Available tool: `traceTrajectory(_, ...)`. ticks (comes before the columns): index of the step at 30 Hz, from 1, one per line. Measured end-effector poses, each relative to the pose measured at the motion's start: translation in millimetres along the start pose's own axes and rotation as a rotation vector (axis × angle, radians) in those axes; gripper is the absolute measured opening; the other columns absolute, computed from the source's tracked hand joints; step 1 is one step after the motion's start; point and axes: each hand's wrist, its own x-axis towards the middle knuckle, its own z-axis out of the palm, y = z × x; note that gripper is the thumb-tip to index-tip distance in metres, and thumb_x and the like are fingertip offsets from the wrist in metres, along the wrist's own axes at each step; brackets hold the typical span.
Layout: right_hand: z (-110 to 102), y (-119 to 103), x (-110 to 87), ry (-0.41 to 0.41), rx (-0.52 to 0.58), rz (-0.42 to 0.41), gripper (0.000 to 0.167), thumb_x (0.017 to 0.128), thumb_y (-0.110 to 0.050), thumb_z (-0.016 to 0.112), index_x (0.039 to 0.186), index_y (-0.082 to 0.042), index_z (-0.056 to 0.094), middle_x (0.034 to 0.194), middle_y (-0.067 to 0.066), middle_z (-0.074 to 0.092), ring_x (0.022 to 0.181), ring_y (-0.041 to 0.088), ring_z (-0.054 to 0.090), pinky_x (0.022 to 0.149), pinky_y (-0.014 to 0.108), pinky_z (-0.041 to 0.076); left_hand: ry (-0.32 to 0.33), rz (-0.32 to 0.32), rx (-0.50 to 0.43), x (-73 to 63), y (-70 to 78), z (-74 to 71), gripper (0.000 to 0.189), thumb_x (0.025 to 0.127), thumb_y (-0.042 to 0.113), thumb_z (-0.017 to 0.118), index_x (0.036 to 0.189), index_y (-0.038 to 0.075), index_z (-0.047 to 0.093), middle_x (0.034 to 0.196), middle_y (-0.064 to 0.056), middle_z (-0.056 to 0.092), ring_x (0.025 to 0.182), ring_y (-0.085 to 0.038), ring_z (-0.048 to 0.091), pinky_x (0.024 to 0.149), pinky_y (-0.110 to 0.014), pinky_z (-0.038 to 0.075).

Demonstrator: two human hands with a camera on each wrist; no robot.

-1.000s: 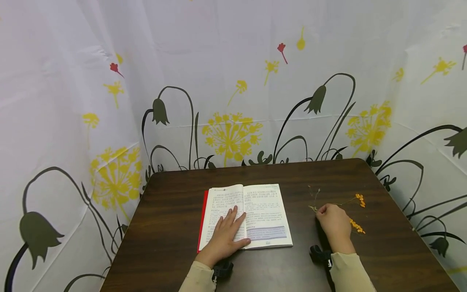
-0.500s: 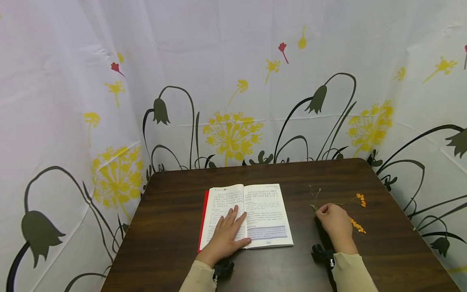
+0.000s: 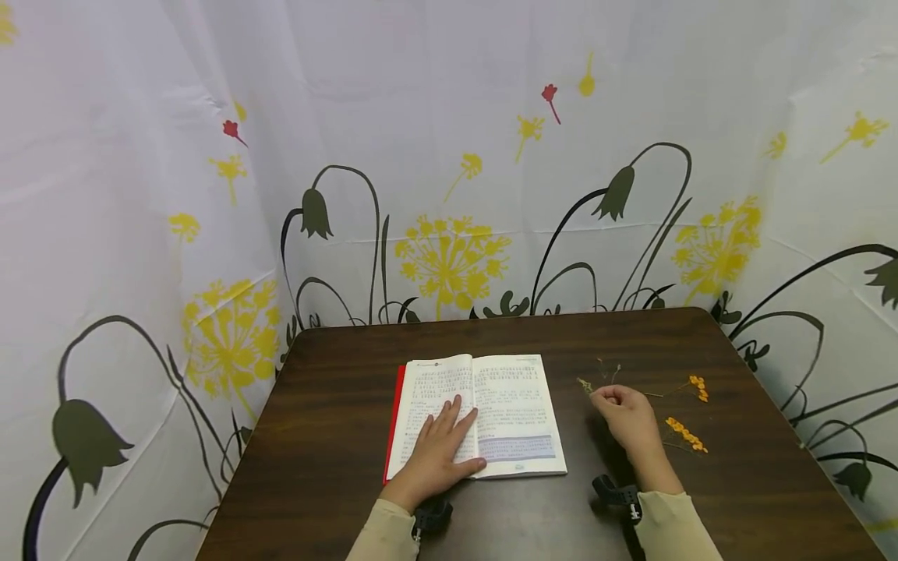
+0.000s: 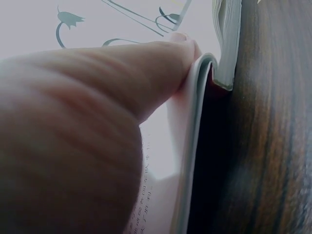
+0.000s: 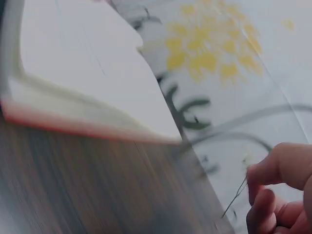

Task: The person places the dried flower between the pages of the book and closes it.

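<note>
An open book (image 3: 515, 405) with a red cover edge lies on the table. My left hand (image 3: 436, 452) rests on its left page with fingers spread, the thumb reaching across the centre fold. In the left wrist view the thumb (image 4: 161, 68) presses near the fold at the book's lower edge. To the right of the book, my right hand (image 3: 627, 421) pinches a thin sprig with a pale greenish tip (image 3: 585, 385) between thumb and forefinger, just above the table. The fingers hide most of its stem.
Right of my right hand lie two sprigs of orange-yellow flowers, an upper one (image 3: 698, 387) and a lower one (image 3: 686, 434). A thin dried sprig (image 3: 616, 374) lies just beyond the hand. A flower-printed white curtain (image 3: 449, 156) hangs behind the dark wooden table (image 3: 337, 405).
My right hand has lifted slightly and shifted left toward the book with the pale-tipped sprig, away from the orange-yellow flowers. My left hand stays on the page.
</note>
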Motion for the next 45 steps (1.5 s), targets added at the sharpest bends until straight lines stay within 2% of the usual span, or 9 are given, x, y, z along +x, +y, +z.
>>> traceTrajectory(3, 21.1, -12.6, -5.5, -0.034, 0.129, -0.008, 0.024, 0.102, -0.019, 0.074, 0.11, 0.003, 0.077, 0.079, -0.006, 0.062, 0.077, 0.015, 0.053, 0.067, 0.027, 0.045, 0.001, 0.007, -0.001, -0.3, 0.9, -0.4, 0.091, 0.097, 0.056, 0.076, 0.171, 0.023, 0.038, 0.185, -0.013, 0.012, 0.172, -0.039, 0.012, 0.135, -0.07, 0.008)
traceTrajectory(6, 48.0, -28.1, -15.5, -0.063, 0.191, -0.002, 0.024, 0.102, -0.019, 0.075, 0.109, 0.003, 0.078, 0.084, -0.005, 0.064, 0.083, 0.013, 0.053, 0.071, 0.025, 0.044, 0.001, 0.007, 0.014, -1.5, 0.7, -1.2, 0.085, 0.097, 0.056, 0.076, 0.17, 0.027, 0.042, 0.185, -0.012, 0.012, 0.172, -0.038, 0.012, 0.135, -0.069, 0.008)
traceTrajectory(10, 85.4, -46.5, -27.3, -0.126, 0.35, 0.051, 0.026, 0.101, -0.02, 0.076, 0.109, 0.005, 0.076, 0.084, -0.002, 0.064, 0.067, 0.011, 0.048, 0.057, 0.024, 0.04, -0.004, 0.014, 0.012, -2.9, -0.4, -2.1, 0.074, 0.098, 0.055, 0.074, 0.164, 0.033, 0.05, 0.185, -0.014, 0.012, 0.172, -0.04, 0.012, 0.135, -0.07, 0.009)
traceTrajectory(13, 109.4, -54.4, -28.9, -0.185, 0.477, 0.067, 0.03, 0.101, -0.02, 0.077, 0.112, 0.008, 0.073, 0.084, 0.001, 0.064, 0.056, 0.009, 0.044, 0.047, 0.023, 0.036, -0.002, 0.03, 0.014, -2.7, -1.7, -2.1, 0.07, 0.1, 0.057, 0.073, 0.163, 0.035, 0.053, 0.185, -0.016, 0.012, 0.171, -0.042, 0.013, 0.134, -0.072, 0.01)
traceTrajectory(17, 131.0, -50.7, -23.1, -0.261, 0.536, 0.072, 0.028, 0.101, -0.018, 0.076, 0.109, 0.008, 0.072, 0.078, 0.0, 0.063, 0.053, 0.009, 0.049, 0.044, 0.022, 0.04, 0.012, 0.053, 0.021, -1.0, -2.3, -1.8, 0.069, 0.1, 0.058, 0.072, 0.162, 0.036, 0.053, 0.184, -0.016, 0.013, 0.171, -0.043, 0.015, 0.132, -0.074, 0.011)
traceTrajectory(21, 135.5, -39.2, -15.6, -0.346, 0.519, 0.11, 0.022, 0.102, -0.015, 0.074, 0.103, 0.007, 0.072, 0.074, 0.001, 0.062, 0.051, 0.008, 0.05, 0.044, 0.021, 0.042, 0.011, 0.046, 0.02, -1.0, -3.0, -0.4, 0.07, 0.099, 0.058, 0.072, 0.163, 0.036, 0.052, 0.185, -0.015, 0.012, 0.171, -0.042, 0.014, 0.133, -0.073, 0.011)
traceTrajectory(24, 134.1, -36.8, -12.2, -0.387, 0.505, 0.121, 0.021, 0.101, -0.016, 0.074, 0.105, 0.005, 0.073, 0.079, 0.001, 0.066, 0.052, 0.008, 0.05, 0.046, 0.02, 0.042, 0.012, 0.04, 0.018, -1.8, -3.6, -0.5, 0.07, 0.1, 0.058, 0.072, 0.163, 0.036, 0.052, 0.185, -0.015, 0.012, 0.171, -0.042, 0.014, 0.133, -0.072, 0.011)
traceTrajectory(37, 139.3, -36.7, -11.6, -0.392, 0.49, 0.103, 0.028, 0.104, -0.019, 0.073, 0.119, 0.005, 0.072, 0.078, -0.001, 0.06, 0.052, 0.007, 0.048, 0.044, 0.02, 0.038, 0.014, 0.04, 0.014, -5.1, -6.0, -4.4, 0.071, 0.1, 0.057, 0.073, 0.163, 0.035, 0.051, 0.184, -0.016, 0.012, 0.171, -0.042, 0.013, 0.133, -0.072, 0.011)
traceTrajectory(45, 125.1, -29.4, -10.1, -0.446, 0.496, 0.081, 0.027, 0.108, -0.018, 0.067, 0.121, 0.006, 0.062, 0.08, 0.002, 0.06, 0.05, 0.009, 0.049, 0.042, 0.021, 0.036, 0.019, 0.042, 0.011, -2.7, -2.9, -1.7, 0.07, 0.1, 0.058, 0.071, 0.163, 0.035, 0.051, 0.185, -0.015, 0.013, 0.171, -0.042, 0.014, 0.133, -0.072, 0.012)
